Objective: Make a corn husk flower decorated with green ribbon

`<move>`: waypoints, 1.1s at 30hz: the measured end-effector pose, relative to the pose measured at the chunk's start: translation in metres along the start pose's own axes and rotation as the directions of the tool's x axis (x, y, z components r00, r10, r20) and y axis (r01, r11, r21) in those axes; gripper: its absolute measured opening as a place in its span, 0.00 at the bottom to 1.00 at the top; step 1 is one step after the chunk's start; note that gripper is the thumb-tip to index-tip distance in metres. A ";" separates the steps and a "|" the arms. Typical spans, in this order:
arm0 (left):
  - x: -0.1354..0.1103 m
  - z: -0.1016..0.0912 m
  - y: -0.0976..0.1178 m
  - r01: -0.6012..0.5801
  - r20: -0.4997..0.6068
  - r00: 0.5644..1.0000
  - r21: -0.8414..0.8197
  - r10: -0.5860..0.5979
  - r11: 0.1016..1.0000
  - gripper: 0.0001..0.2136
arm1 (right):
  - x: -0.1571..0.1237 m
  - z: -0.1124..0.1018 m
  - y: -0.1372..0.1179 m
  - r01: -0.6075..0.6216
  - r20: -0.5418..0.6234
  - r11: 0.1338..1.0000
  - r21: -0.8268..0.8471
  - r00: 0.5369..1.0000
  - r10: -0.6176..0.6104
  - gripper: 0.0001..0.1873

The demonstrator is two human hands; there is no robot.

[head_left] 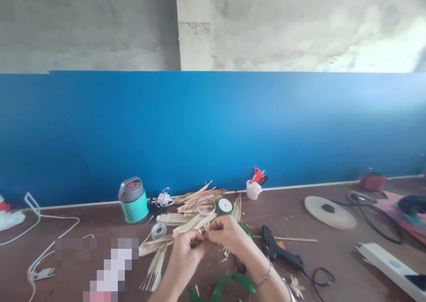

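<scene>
My left hand (186, 249) and my right hand (226, 235) meet over the brown table (333, 257), both with fingers pinched together on a small piece between them that I cannot make out. My right wrist wears a bracelet. Dried pale husk strips (186, 220) lie spread just beyond and left of my hands. A green ribbon roll (224, 205) sits behind my right hand, and a loose green ribbon (229, 284) curls under my forearms.
A teal jug with grey lid (133, 200), tape rolls (159, 230), a white cup of pens (254, 187), a black glue gun (276, 249) with cord, a wooden stick (293, 238), a round white disc (329, 212), white cables (43, 244) and a white power strip (389, 262) lie about. A blue wall panel (213, 129) backs the table.
</scene>
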State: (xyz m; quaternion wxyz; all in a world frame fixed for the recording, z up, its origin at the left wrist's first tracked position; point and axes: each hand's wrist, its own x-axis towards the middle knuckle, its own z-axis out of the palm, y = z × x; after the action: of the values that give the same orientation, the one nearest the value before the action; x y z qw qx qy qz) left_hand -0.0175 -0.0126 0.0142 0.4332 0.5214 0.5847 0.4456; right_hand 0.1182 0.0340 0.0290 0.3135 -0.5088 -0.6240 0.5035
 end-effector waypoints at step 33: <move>-0.002 0.001 0.003 -0.071 -0.039 0.997 -0.038 0.070 0.997 0.11 | -0.010 0.000 -0.012 0.054 -0.067 0.996 -0.068 0.996 -0.059 0.06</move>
State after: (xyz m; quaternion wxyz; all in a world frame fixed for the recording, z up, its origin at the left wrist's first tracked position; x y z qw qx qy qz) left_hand -0.0155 -0.0143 0.0172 0.4162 0.5248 0.5650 0.4818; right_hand 0.1170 0.0253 0.0417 0.3323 -0.5180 -0.6431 0.4556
